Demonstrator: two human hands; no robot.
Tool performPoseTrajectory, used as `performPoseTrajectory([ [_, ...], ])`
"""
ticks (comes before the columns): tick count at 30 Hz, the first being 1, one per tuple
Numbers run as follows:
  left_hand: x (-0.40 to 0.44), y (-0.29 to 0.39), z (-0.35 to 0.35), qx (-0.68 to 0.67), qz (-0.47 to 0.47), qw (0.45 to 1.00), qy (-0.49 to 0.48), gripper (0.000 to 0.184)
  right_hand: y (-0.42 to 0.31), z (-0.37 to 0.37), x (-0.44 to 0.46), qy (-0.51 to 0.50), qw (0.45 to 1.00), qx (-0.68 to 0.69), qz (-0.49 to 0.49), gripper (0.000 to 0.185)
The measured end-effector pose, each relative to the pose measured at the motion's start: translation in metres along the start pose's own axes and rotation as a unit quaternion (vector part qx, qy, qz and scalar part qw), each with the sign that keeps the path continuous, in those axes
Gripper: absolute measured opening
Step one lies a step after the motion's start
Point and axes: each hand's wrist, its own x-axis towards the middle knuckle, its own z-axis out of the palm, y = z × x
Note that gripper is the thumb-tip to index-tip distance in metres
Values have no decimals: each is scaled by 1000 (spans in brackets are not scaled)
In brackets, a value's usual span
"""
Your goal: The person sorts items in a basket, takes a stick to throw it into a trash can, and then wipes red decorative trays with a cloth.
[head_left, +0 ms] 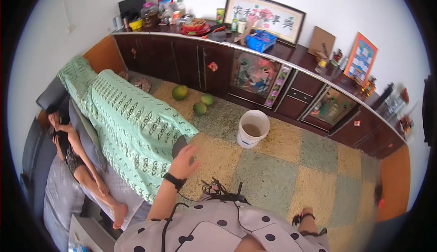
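Note:
My left hand point(184, 163), with a dark band on the wrist, reaches out over the near end of a green patterned cover point(132, 124). Its fingers are bent and somewhat apart, and I see nothing clearly held in them. Directly behind it shows a smooth dark grey shape point(179, 145); whether the hand touches it I cannot tell. Farther ahead on the floor stands a white bucket point(246, 138) with murky liquid inside. My right hand is out of the frame.
Several watermelons point(180, 92) lie on the checkered floor point(268, 179). A long dark cabinet point(186, 61) lines the wall, crowded on top. At left, a person point(75, 156) reclines on a grey sofa point(59, 202). Black cables point(216, 187) hang before my dotted clothing.

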Motion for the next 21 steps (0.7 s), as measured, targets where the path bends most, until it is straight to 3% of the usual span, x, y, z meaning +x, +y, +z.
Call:
performPoseTrajectory([
  [1,4,-4,-6,0,-53,999,-4,58,-4,-63,40,6,1000,19,0,23],
  [2,14,-12,-11,-1,-102,995,-8,57,-21,-98,87,153,984,89,-26,20],
  [3,24,-26,-11,-35,-137,990,-28,59,-46,-137,126,227,906,356,-8,22],
  [4,42,-41,-12,-31,-141,989,-29,59,-66,-197,142,322,920,110,-195,21],
  [5,58,-58,-12,-60,-135,988,-38,60,-102,-249,162,245,908,304,-153,22],
  [6,71,-71,-11,-95,-132,985,-49,61,-135,-350,86,153,819,539,-124,23],
  [7,96,-73,-18,-100,-160,981,-48,61,-162,-371,114,135,735,641,-174,23],
  [8,122,-79,-23,-111,-167,979,-48,61,-182,-410,109,144,723,642,-207,23],
  [10,172,-95,-34,-45,-96,993,52,59,-208,-468,117,152,717,634,-246,23],
  [13,235,-113,-47,-107,-90,987,83,59,-224,-530,152,144,725,609,-286,22],
  [19,317,-166,-64,-132,-149,976,89,59,-242,-618,234,114,716,657,-209,23],
  [21,337,-199,-58,-144,-198,963,117,60,-256,-655,263,102,744,628,-205,23],
])
